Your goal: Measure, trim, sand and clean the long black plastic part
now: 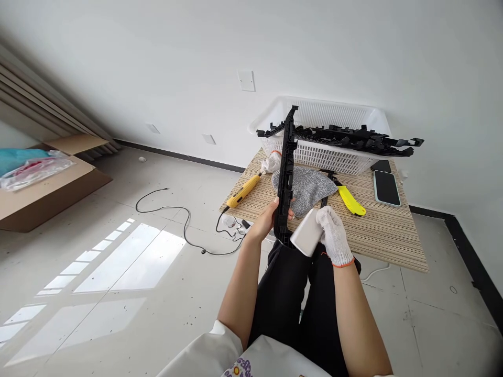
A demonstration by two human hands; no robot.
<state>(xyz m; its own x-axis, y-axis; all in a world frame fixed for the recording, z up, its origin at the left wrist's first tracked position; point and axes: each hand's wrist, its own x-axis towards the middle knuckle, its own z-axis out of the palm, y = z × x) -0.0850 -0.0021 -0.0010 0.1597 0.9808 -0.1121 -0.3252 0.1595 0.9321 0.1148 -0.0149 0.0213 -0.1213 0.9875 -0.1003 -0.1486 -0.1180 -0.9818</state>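
My bare left hand [268,220] is closed around the lower part of a long black plastic trim piece [288,173], which stands nearly upright over my lap. A white knitted glove with an orange cuff covers my right hand [333,233]. Its fingers grip a smooth white block-shaped object [307,234] whose exact kind I cannot tell; it is close beside the bottom end of the trim piece. Behind them a grey cloth [310,186] lies on the wooden table [385,235]. A yellow utility knife [351,200] rests to the cloth's right.
More black trim pieces [353,139] lie across a white plastic basket [326,107] by the wall. A yellow corded tool [243,191] and a crumpled glove [271,162] are at the table's left. On the right is a phone [386,187]. A cable [188,230] trails over the floor.
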